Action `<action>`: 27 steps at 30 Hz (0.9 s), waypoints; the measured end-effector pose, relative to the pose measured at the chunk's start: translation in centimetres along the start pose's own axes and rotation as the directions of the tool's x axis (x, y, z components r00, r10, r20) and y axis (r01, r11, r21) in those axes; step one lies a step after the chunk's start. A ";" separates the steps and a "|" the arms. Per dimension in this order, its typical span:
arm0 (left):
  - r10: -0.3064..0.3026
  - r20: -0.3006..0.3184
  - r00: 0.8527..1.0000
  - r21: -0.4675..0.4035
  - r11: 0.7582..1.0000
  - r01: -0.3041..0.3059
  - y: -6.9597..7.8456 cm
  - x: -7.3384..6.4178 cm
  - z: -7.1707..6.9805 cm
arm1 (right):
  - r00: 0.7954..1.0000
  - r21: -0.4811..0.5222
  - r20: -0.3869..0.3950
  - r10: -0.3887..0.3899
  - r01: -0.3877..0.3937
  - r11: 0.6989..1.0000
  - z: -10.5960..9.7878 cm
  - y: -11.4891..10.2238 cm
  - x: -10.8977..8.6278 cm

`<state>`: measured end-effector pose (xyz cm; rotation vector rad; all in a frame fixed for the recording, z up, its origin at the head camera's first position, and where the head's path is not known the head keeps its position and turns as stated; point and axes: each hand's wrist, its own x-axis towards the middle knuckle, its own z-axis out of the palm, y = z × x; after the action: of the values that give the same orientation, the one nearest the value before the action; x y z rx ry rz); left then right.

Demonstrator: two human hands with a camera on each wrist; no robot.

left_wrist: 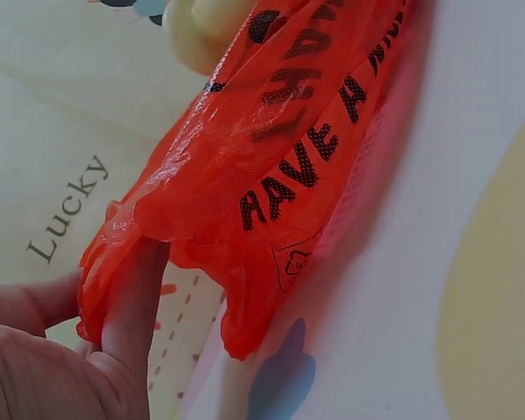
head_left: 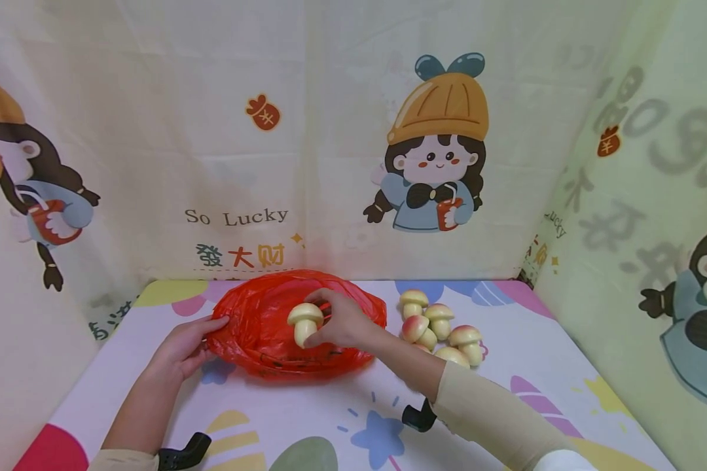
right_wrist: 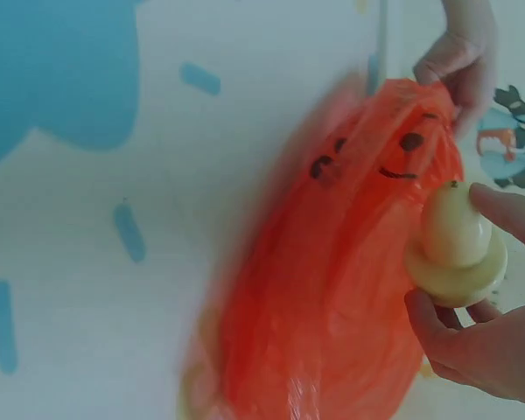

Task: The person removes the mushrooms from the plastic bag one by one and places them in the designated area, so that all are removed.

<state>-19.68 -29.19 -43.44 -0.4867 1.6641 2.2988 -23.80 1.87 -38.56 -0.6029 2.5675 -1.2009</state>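
Observation:
A red plastic bag (head_left: 244, 327) lies on the table with its wide mouth spread. My left hand (head_left: 181, 348) pinches the bag's left rim; in the left wrist view the thin film of the bag (left_wrist: 201, 206) drapes over its fingers. Above the bag's mouth, my right hand (head_left: 349, 322) holds a pale cream toy mushroom (head_left: 305, 320) between thumb and fingers. The right wrist view shows the thumb at the stem of this mushroom (right_wrist: 459, 227) and fingers at its cap. What lies deep inside the bag cannot be seen.
Right of the bag sits a cluster of several more toy mushrooms (head_left: 438, 317), some with reddish caps; my right forearm partly hides the nearest ones. A printed cloth wall (head_left: 330, 163) rises behind the patterned table (head_left: 306, 418), with further cloth on both sides.

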 end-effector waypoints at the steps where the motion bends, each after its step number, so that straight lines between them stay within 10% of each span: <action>1: 0.000 -0.005 1.000 0.003 1.000 0.000 0.0 0.0 0.0 | 1.000 0.002 -0.004 -0.005 0.005 1.000 -0.3 0.0 -0.3; 27: -0.006 -0.014 1.000 0.017 1.000 0.006 0.0 -0.3 0.4 | 0.990 0.033 -0.131 0.050 -0.046 0.998 -7.2 4.5 -8.3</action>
<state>-19.42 -28.82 -43.20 -0.5040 1.6851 2.2796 -20.45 13.14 -37.18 -0.4671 2.6500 -1.3015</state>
